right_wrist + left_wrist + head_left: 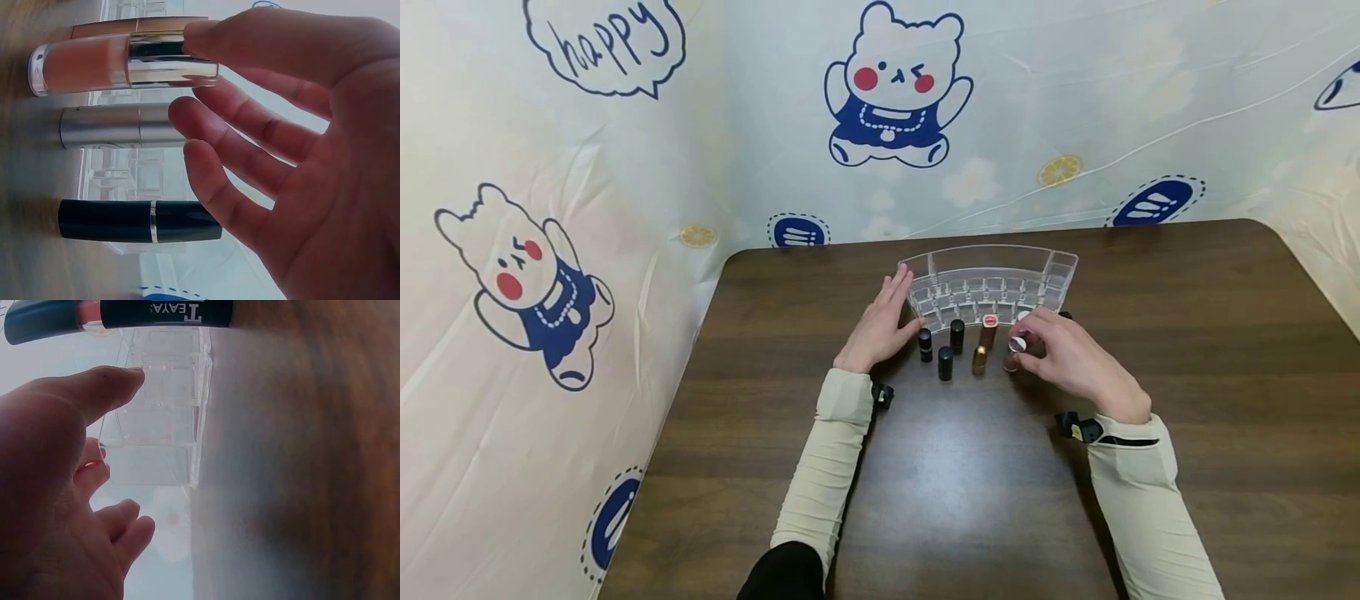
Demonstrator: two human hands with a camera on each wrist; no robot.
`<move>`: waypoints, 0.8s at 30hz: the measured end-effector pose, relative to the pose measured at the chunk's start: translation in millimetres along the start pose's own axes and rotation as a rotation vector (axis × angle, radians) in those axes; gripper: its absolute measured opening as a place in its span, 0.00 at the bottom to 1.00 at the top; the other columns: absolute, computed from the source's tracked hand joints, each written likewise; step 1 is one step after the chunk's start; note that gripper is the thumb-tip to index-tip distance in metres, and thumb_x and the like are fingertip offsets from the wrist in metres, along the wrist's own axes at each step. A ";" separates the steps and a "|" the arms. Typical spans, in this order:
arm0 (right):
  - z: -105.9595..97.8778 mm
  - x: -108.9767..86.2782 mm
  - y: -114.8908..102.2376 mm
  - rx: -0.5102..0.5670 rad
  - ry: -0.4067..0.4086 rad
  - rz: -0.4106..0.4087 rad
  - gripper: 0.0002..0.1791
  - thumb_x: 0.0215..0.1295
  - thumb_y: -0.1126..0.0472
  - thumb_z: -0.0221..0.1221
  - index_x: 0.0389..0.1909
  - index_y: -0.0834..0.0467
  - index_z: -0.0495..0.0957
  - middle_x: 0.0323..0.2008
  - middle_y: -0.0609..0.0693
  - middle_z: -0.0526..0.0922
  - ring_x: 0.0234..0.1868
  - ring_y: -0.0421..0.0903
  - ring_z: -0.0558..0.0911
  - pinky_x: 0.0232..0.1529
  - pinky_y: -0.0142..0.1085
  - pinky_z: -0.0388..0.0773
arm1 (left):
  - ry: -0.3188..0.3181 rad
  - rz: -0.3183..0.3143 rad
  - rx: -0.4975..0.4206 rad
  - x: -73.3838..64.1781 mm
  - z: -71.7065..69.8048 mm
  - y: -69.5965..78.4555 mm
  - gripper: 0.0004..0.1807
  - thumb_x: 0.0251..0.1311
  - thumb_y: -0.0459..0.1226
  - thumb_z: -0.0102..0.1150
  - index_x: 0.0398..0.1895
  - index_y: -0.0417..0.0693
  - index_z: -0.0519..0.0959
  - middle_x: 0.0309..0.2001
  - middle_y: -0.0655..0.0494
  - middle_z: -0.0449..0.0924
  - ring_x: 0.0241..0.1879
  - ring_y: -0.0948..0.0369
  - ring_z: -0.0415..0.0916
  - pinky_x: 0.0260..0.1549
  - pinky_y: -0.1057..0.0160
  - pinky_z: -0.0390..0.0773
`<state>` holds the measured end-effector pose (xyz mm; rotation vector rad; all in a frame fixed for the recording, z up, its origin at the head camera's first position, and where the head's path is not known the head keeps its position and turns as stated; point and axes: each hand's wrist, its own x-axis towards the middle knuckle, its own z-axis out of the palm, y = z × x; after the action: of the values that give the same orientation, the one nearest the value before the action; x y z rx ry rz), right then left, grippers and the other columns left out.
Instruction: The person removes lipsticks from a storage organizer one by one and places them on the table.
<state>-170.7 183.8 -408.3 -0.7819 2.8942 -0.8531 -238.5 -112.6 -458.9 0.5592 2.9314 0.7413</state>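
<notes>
My right hand (1067, 350) pinches a lip gloss tube (87, 62) by its shiny silver cap, between thumb and fingers. The tube has a clear body with peach-pink colour inside and stands upright, its base at or near the tabletop. Beyond it in the right wrist view are a silver lipstick (103, 126) and a black lipstick (106, 219) with a silver band. With fingers extended, my left hand (880, 325) rests against the left end of a clear acrylic organizer (988, 260), a curved, tiered holder with many small slots.
Before the organizer stand several black lipstick tubes (945, 364), a gold tube (980, 360) and a brown tube (988, 335) with a pinkish-red top. A black lip gloss (165, 312) with pale lettering is close to the left thumb. A patterned curtain (760, 125) hangs behind the wooden table (947, 500).
</notes>
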 end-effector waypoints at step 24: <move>-10.2 -6.2 16.1 0.029 0.268 -0.074 0.05 0.60 0.67 0.64 0.36 0.59 0.81 0.33 0.50 0.81 0.32 0.44 0.77 0.34 0.40 0.78 | 0.034 -0.027 0.160 -22.2 -23.6 12.6 0.42 0.68 0.48 0.53 0.78 0.48 0.44 0.79 0.53 0.36 0.78 0.50 0.33 0.69 0.40 0.55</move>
<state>-174.3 203.6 -408.6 -0.8368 3.0890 -1.0844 -217.2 -120.8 -432.6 0.5224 3.0419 0.5215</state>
